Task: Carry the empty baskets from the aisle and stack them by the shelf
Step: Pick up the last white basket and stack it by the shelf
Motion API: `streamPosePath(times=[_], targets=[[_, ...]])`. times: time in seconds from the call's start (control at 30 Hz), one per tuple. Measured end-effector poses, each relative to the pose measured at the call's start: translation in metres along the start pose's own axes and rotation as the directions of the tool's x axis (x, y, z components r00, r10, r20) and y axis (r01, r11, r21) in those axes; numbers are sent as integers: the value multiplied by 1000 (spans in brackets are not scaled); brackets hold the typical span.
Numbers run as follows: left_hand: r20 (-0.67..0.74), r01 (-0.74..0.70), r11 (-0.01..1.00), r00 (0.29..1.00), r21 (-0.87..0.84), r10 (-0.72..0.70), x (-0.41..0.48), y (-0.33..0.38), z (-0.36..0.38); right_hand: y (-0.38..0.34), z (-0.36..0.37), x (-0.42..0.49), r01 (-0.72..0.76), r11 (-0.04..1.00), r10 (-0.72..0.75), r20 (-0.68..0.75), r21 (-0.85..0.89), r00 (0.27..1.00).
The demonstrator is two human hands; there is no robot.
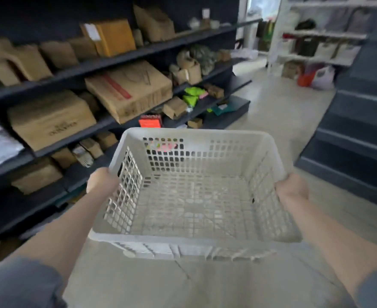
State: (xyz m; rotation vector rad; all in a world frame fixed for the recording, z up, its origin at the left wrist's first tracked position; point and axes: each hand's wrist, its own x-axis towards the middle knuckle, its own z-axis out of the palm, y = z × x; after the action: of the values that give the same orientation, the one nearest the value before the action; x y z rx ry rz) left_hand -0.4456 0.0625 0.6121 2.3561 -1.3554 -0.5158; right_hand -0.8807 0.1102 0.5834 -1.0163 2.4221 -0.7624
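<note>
A pale concrete floor runs down a storeroom aisle, with dark shelving full of cardboard boxes along the left side and grey steps on the right. A white perforated plastic basket, empty, is held above the floor in front of the person. The left hand is curled closed over the left rim and the right hand grips the right rim likewise.
</note>
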Motion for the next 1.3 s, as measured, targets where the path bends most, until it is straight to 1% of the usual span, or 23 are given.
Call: streamPosePath(times=[0.13,0.3,0.37,0.5,0.6,0.7,0.77,0.9,0.97,1.07,1.17,1.23,1.3], targets=[[-43,97,992,994,-80,-100,18,-47,-95,-105,14,-31,131,991,-132,55,16,990],[-181,167,969,963,-182,-201,36,-144,-197,-228,71,-95,247,965,-258,184,83,948],[-226,202,958,942,-205,-248,41,-179,-231,-267,95,-122,306,944,-327,228,124,917],[-324,277,932,881,-236,-344,42,-235,-294,-333,139,-172,411,901,-434,269,140,860],[-370,348,887,815,-303,-446,37,-278,-336,-388,178,-212,498,850,-527,320,172,788],[-395,456,809,711,-371,-581,22,-328,-369,-447,223,-260,577,793,-603,397,198,692],[-396,508,755,646,-414,-652,11,-358,-384,-481,253,-291,612,764,-628,444,201,638],[-413,570,681,542,-459,-732,-9,-410,-406,-527,311,-351,679,700,-670,531,220,519],[-400,601,623,478,-501,-782,-24,-434,-415,-544,338,-386,705,666,-690,561,244,458],[-421,589,567,381,-576,-823,-51,-471,-427,-562,376,-443,726,625,-694,630,286,349],[-435,587,495,254,-641,-864,-80,-512,-440,-576,404,-504,759,577,-687,681,300,253],[-414,588,425,163,-688,-895,-103,-539,-447,-581,418,-547,786,524,-697,696,328,174],[-393,583,374,100,-721,-914,-124,-568,-457,-586,430,-591,799,480,-702,704,361,104]])
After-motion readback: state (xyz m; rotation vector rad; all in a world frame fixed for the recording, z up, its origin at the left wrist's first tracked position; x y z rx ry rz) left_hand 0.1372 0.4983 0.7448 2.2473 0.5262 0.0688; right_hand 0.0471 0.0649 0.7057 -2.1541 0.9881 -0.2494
